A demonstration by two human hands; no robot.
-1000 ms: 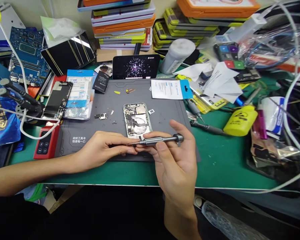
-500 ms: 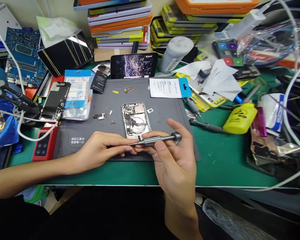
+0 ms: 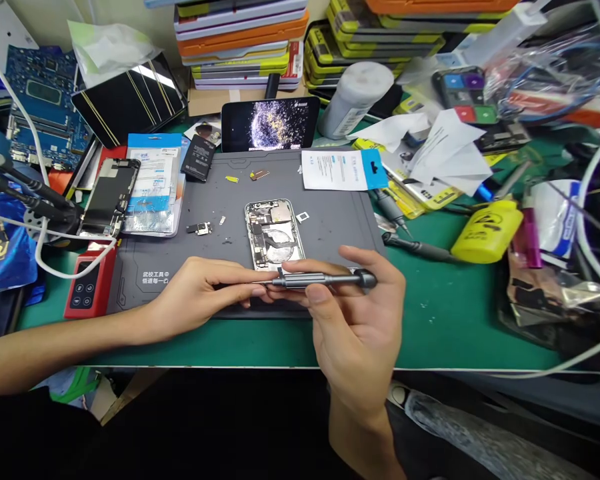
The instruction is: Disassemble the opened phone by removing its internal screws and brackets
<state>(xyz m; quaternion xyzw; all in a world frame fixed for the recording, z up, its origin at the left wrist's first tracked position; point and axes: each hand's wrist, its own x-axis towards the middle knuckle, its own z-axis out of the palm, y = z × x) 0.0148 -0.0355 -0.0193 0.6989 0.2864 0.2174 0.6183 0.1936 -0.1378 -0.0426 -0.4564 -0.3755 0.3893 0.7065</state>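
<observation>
In my right hand (image 3: 363, 327) is a slim grey precision screwdriver (image 3: 310, 280), held nearly level between thumb and fingers, its dark cap toward the palm. My left hand (image 3: 195, 293) pinches its thin shaft near the tip with thumb and forefinger; the very tip is hidden. Just behind the fingers lies an opened phone (image 3: 275, 233) with its inner parts and a round coil area showing; its lower end is hidden by my hands. Beside it on the grey work mat (image 3: 215, 200) lie a small SIM tray (image 3: 303, 217) and a small black and silver phone part (image 3: 199, 229).
At left are a removed phone screen (image 3: 109, 193), a black battery (image 3: 198, 159) and a red device (image 3: 90, 280). A lit phone (image 3: 270, 125) stands at the back. To the right lie another screwdriver (image 3: 420, 248) and a yellow bottle (image 3: 486, 231). Stacked cases (image 3: 240, 47) rise behind.
The screwdriver has turned more level, and its cap end has moved right with my right hand. My left hand still pinches near the tip. The picture on the lit phone has changed.
</observation>
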